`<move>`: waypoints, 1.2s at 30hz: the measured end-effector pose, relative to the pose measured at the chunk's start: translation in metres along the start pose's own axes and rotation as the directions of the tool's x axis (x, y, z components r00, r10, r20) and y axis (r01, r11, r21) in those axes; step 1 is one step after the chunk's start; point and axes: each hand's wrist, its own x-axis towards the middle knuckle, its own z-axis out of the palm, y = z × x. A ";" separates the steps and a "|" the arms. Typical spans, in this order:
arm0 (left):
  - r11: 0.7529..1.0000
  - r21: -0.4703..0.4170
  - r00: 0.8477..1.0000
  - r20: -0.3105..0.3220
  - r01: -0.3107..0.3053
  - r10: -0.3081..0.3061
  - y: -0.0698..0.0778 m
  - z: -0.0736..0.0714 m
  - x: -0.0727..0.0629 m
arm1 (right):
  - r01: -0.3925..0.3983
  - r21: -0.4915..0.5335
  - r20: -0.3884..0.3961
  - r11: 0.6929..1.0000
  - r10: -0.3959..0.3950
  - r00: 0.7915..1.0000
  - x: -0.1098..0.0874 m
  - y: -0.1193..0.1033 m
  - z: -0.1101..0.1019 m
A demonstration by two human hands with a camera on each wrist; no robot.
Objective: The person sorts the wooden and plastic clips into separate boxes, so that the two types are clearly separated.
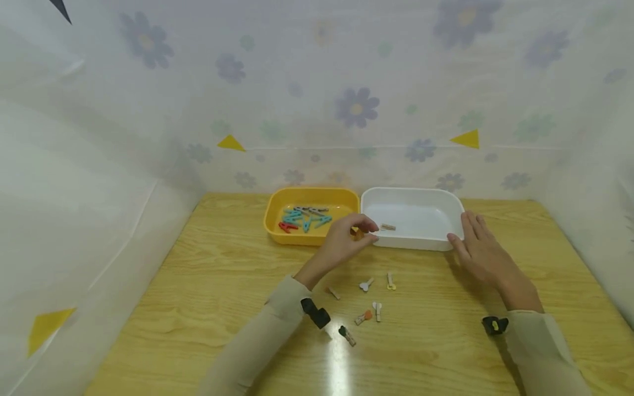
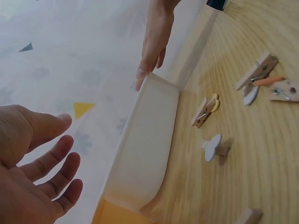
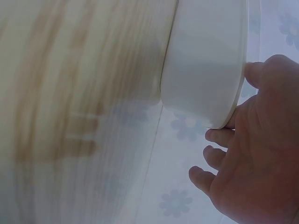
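Left hand (image 1: 343, 240): parted, visibly unladen; best lifted clear of white tray (image 1: 408, 243), near-left corner. Right hand (image 1: 481, 256): touching near-right corner; press lightly.

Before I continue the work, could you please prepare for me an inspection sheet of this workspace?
Surface: wood-grain table, with a bright reflection near the front.
Job's things: yellow tray with coloured clothespins; white tray with one wooden clothespin; six loose wooden clothespins on the table, several bearing small coloured shapes.
Clutter: nothing seen apart from these loose clothespins.
Hands: left hand near where the trays meet, nothing seen between its fingers; right hand touching the white tray's right end. Both wrists carry black bands.
Cables: nothing seen.
Surroundings: pale flower-patterned sheeting with yellow triangles.
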 end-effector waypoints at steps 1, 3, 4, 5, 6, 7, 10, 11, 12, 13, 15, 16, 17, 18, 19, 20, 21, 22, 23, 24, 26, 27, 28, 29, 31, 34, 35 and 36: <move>1.000 0.000 1.000 0.000 0.006 -0.006 -0.001 -0.002 -0.005 | -0.005 -0.001 0.004 1.000 0.005 1.000 0.000 0.000 0.000; 1.000 -0.007 1.000 0.003 0.014 -0.014 -0.003 -0.006 -0.013 | -0.012 -0.004 0.008 1.000 0.012 1.000 0.000 -0.001 -0.001; 1.000 -0.006 1.000 0.003 0.018 -0.018 -0.004 -0.008 -0.018 | -0.014 -0.005 0.010 1.000 0.014 1.000 0.001 -0.001 -0.001; 1.000 -0.011 1.000 0.005 0.023 -0.023 -0.005 -0.010 -0.022 | -0.013 -0.007 0.009 1.000 0.013 1.000 0.001 -0.001 -0.001; 0.999 -0.017 1.000 0.010 0.027 -0.027 -0.005 -0.012 -0.026 | -0.011 -0.008 0.007 1.000 0.011 1.000 0.000 -0.002 -0.001; 0.999 -0.026 0.999 0.014 0.034 -0.034 -0.006 -0.014 -0.031 | -0.006 -0.008 0.005 1.000 0.007 1.000 0.000 -0.002 -0.001; 0.998 -0.031 0.998 0.023 0.054 -0.053 -0.008 -0.019 -0.042 | 0.002 -0.004 0.003 1.000 -0.002 1.000 0.000 -0.003 -0.001; 0.998 -0.029 0.998 0.028 0.059 -0.058 -0.009 -0.021 -0.046 | 0.003 -0.003 0.001 1.000 -0.003 1.000 -0.001 -0.003 -0.001; 0.998 -0.024 0.997 0.030 0.066 -0.065 -0.010 -0.022 -0.049 | 0.005 -0.001 0.000 1.000 -0.005 1.000 -0.001 -0.004 -0.002; 0.997 -0.017 0.997 0.032 0.072 -0.072 -0.011 -0.024 -0.053 | 0.005 0.000 0.000 1.000 -0.005 1.000 -0.001 -0.004 -0.002; 0.997 -0.010 0.996 0.033 0.082 -0.081 -0.014 -0.027 -0.060 | 0.003 -0.001 -0.001 1.000 -0.003 1.000 -0.001 -0.005 -0.002; 0.996 -0.005 0.996 0.035 0.087 -0.087 -0.015 -0.028 -0.063 | 0.002 0.001 -0.001 1.000 -0.002 1.000 -0.001 -0.006 -0.002; 0.996 -0.003 0.995 0.039 0.094 -0.094 -0.016 -0.029 -0.067 | 0.002 0.002 0.000 1.000 -0.002 1.000 0.000 -0.007 -0.002; 0.995 -0.005 0.994 0.041 0.100 -0.100 -0.018 -0.031 -0.071 | 0.003 0.003 0.001 1.000 -0.003 1.000 0.000 -0.007 -0.002; 0.995 -0.008 0.994 0.043 0.104 -0.104 -0.019 -0.032 -0.075 | 0.002 0.005 0.004 1.000 -0.002 1.000 0.001 -0.008 -0.002; 0.994 -0.011 0.993 0.045 0.112 -0.111 -0.021 -0.033 -0.079 | 0.002 0.007 0.007 1.000 -0.002 1.000 0.001 -0.008 -0.001; 0.993 -0.009 0.992 0.046 0.121 -0.121 -0.023 -0.035 -0.082 | 0.001 0.010 0.010 1.000 -0.001 1.000 0.002 -0.008 -0.001; 0.991 -0.008 0.990 0.050 0.130 -0.130 -0.025 -0.036 -0.086 | 0.001 0.011 0.014 1.000 -0.001 1.000 0.002 -0.009 0.000; 0.991 -0.010 0.989 0.053 0.136 -0.135 -0.026 -0.037 -0.089 | 0.000 0.010 0.017 1.000 0.000 1.000 0.003 -0.009 0.000; 0.990 -0.009 0.988 0.056 0.142 -0.142 -0.028 -0.038 -0.091 | -0.001 0.010 0.020 1.000 0.001 1.000 0.004 -0.009 0.000; 0.987 -0.010 0.985 0.069 0.159 -0.157 -0.032 -0.041 -0.096 | -0.002 0.009 0.021 1.000 0.002 1.000 0.005 -0.009 0.001; 0.986 -0.007 0.984 0.078 0.164 -0.163 -0.034 -0.042 -0.098 | -0.002 0.007 0.022 1.000 0.002 1.000 0.005 -0.009 0.001; 0.985 -0.011 0.981 0.090 0.172 -0.170 -0.035 -0.043 -0.100 | 0.000 0.006 0.020 1.000 0.000 1.000 0.005 -0.008 0.001; 0.984 -0.011 0.979 0.102 0.179 -0.177 -0.036 -0.044 -0.102 | 0.000 0.005 0.018 1.000 0.000 1.000 0.006 -0.008 0.000; 0.980 -0.018 0.973 0.127 0.196 -0.192 -0.039 -0.045 -0.103 | 0.005 0.005 0.013 1.000 -0.005 1.000 0.006 -0.007 0.000; 0.975 -0.026 0.963 0.165 0.221 -0.214 -0.042 -0.047 -0.105 | 0.011 0.004 0.008 1.000 -0.011 1.000 0.007 -0.007 0.000; 0.974 -0.027 0.960 0.177 0.224 -0.216 -0.042 -0.047 -0.105 | 0.011 0.004 0.007 1.000 -0.011 1.000 0.007 -0.006 0.000; 0.973 -0.029 0.957 0.190 0.228 -0.219 -0.043 -0.047 -0.105 | 0.012 0.005 0.008 1.000 -0.012 1.000 0.007 -0.006 0.000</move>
